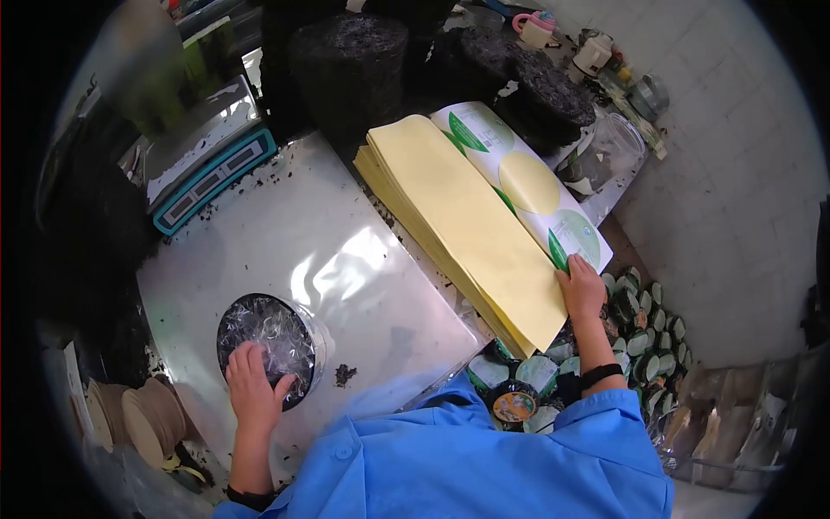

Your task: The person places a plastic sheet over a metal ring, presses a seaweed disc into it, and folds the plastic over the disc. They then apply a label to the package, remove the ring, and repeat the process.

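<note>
My left hand (pixel 251 385) lies on a round tub (pixel 316 350) with clear crinkled film (pixel 281 333) over dark contents. Its fingers are stretched out and the thumb is apart. At the right, my right hand (pixel 584 290) has its fingers closed at the lower end of a white and green label sheet (pixel 577 235) with round labels, one of them yellowish. The thumb is beside the edge of a thick stack of yellow paper (pixel 467 233), which lies along the sheet. The fingertips' exact hold is hard to see.
A teal-edged scale (pixel 216 180) stands at the back left of the metal tabletop (pixel 259 233). Dark wrapped bundles (pixel 350 65) stand behind. Many green-lidded tubs (pixel 640 337) are heaped at the lower right. Brown rolls (pixel 154 419) sit lower left; a clear plastic tub (pixel 608 151) is at upper right.
</note>
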Tool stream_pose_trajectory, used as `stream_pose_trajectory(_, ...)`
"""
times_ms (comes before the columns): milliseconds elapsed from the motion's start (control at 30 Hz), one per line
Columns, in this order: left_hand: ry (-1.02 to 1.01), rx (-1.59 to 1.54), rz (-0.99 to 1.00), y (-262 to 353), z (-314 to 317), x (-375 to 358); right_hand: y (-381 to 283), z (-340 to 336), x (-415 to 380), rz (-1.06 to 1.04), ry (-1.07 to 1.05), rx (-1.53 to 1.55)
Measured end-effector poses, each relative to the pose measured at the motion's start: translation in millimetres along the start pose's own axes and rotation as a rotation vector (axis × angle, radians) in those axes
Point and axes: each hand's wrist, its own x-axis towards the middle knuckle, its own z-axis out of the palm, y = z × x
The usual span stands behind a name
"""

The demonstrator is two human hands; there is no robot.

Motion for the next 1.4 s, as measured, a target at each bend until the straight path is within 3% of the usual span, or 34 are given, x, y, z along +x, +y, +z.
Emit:
stream_pose_trajectory(233, 0.009, -0.031, -0.012, 1.3, -1.2, -1.0, 4.1, 5.4, 1.9, -0.143, -0.062, -0.113)
stream_pose_trajectory(300, 0.005, -0.027, -0.010, 1.3, -1.9, -0.9, 0.3, 14.3, 9.1, -0.213, -0.091, -0.400)
stream_pose_trajectory(333, 0.007, -0.025, -0.008, 1.5, -2.0, -0.6, -3.0, 14.9, 15.5, -0.210, -0.093, -0.399)
stream_pose_trajectory(400, 0.010, -0.027, 0.000, 1.3, -1.2, -0.9, -15.1, 8.4, 26.5, -0.156, -0.360, -0.544)
stream_pose_trajectory(433, 0.017, -0.031, 0.001, 0.6, -1.7, -0.9, -13.6, 2.1, 25.5, -0.156, -0.357, -0.545)
stream_pose_trajectory(500, 0.025, -0.028, -0.003, 0.1, -2.2, -1.2, 2.9, -13.1, 31.6, -0.263, -0.281, -0.360)
stream_pose_trajectory(567, 0.031, -0.031, -0.018, 1.0, -0.2, -3.3, 19.7, -12.3, 32.8, -0.197, -0.262, -0.290)
stream_pose_trajectory(633, 0.033, -0.033, 0.005, -0.3, -1.7, -2.3, 20.3, -16.6, 33.2, 0.171, -0.075, 0.279)
stream_pose_trajectory(667, 0.036, -0.033, -0.001, -1.0, -2.3, -1.8, 21.6, -10.2, 29.5, 0.164, -0.074, 0.281)
stream_pose_trajectory(733, 0.048, -0.023, 0.013, -0.4, -1.7, -2.3, 26.5, 7.8, 24.3, -0.004, 0.132, 0.239)
stream_pose_trajectory(767, 0.048, -0.025, 0.005, 0.4, -1.8, -2.6, 36.4, 5.6, 27.4, -0.013, 0.130, 0.240)
stream_pose_trajectory(833, 0.005, -0.048, -0.022, 1.8, -4.8, -0.7, 77.0, -3.7, 50.8, 0.315, -0.323, 0.538)
stream_pose_trajectory(900, 0.007, -0.063, -0.018, 2.1, -8.6, 0.4, 187.7, -15.2, 56.2, 0.664, -0.120, 0.936)
stream_pose_trajectory(933, 0.016, -0.049, -0.012, 0.6, -8.5, -0.9, 251.2, -23.9, 47.7, 0.631, 0.043, 1.329)
stream_pose_trajectory(967, 0.029, -0.041, -0.014, -0.9, -7.7, -0.4, 265.5, -73.1, 45.8, 0.597, -0.053, 1.487)
stream_pose_trajectory(1033, 0.019, -0.083, -0.014, -4.0, -8.1, 0.1, 267.2, -126.1, 59.2, 0.701, 0.316, 1.281)
stream_pose_trajectory(1100, 0.030, -0.094, -0.043, -7.3, -3.9, -1.8, 191.8, -134.4, 82.4, 0.463, 0.363, 1.090)
stream_pose_trajectory(1167, 0.051, -0.112, -0.026, -9.4, -2.0, 0.3, 26.2, -122.8, 92.2, 0.364, 0.222, 1.263)
stream_pose_trajectory(1200, 0.044, -0.118, -0.029, -10.1, -1.3, 0.2, -25.2, -76.5, 85.2, -0.105, 0.240, 1.421)
stream_pose_trajectory(1233, 0.036, -0.125, -0.029, -10.4, -1.2, -0.2, -173.7, -112.2, 62.1, -0.185, 0.147, 1.273)
stream_pose_trajectory(1267, 0.047, -0.133, -0.027, -10.5, -2.4, 0.1, -249.5, -121.6, 40.8, -0.554, 0.105, 1.100)
stream_pose_trajectory(1300, 0.056, -0.139, -0.043, -10.2, -4.4, 1.0, -299.8, -123.4, 24.5, -0.819, 0.159, 0.840)
stream_pose_trajectory(1367, -0.054, -0.164, -0.073, -11.1, -7.5, 1.2, -364.9, -117.9, -4.5, -1.137, 0.129, 0.870)
stream_pose_trajectory(1400, 0.111, -0.252, -0.090, -13.2, 6.5, -2.1, -383.2, -107.3, -18.1, -1.233, -0.026, 0.802)
